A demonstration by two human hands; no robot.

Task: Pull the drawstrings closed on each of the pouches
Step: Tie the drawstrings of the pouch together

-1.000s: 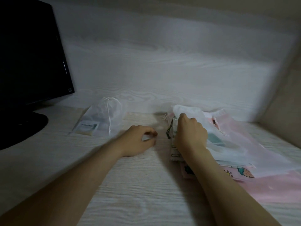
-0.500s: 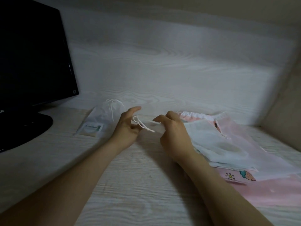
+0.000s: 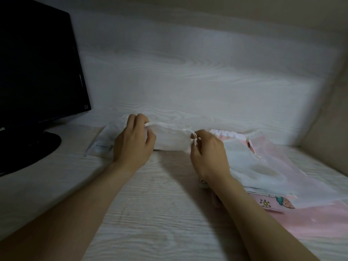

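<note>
desk: we're seeing both forearms reaching across it
right hand: pinching the drawstring
left hand: gripping the opposite top corner
white mesh pouch: stretching between both hands, mid-desk
pouch pile: lying right
monitor: standing far left

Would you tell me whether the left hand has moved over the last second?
Yes. The left hand has shifted left and back, nearer the monitor, now pinching one end of the white pouch.
</note>
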